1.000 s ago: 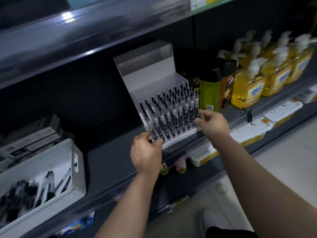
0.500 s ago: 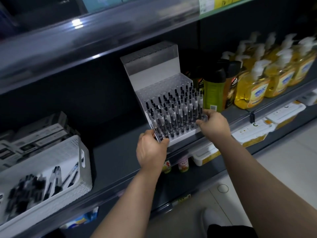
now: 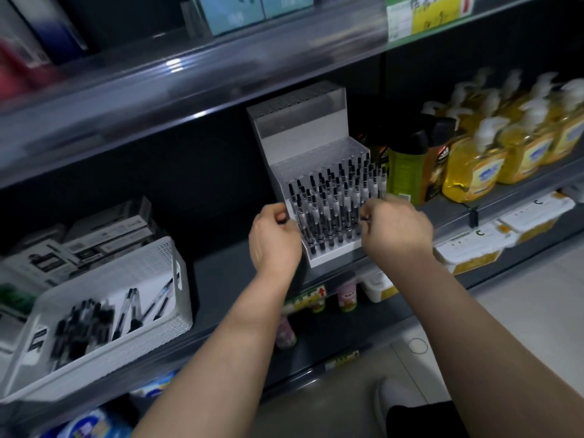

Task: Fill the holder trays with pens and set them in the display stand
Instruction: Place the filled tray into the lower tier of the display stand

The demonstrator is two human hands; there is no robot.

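A white stepped display stand [image 3: 300, 134] sits on the dark middle shelf. In its lowest step stands a clear holder tray [image 3: 328, 252] packed with several upright black-capped pens [image 3: 335, 200]. My left hand [image 3: 273, 238] pinches the tray's left edge. At the tray's right side, the curled fingers of my right hand [image 3: 398, 229] hold against the outer pens. The stand's upper steps hold no pens. More loose pens [image 3: 82, 324] lie in a white basket [image 3: 151, 263] at the left.
Yellow pump soap bottles [image 3: 474, 172] and a green bottle [image 3: 406, 169] stand close to the stand's right side. Stacked pen boxes [image 3: 104, 235] sit behind the basket. An upper shelf edge [image 3: 189, 74] overhangs the stand. Small bottles line the shelf below.
The tray of pens has settled lower and straighter into the stand's front step. Both hands have slid from its front corners up to its sides.
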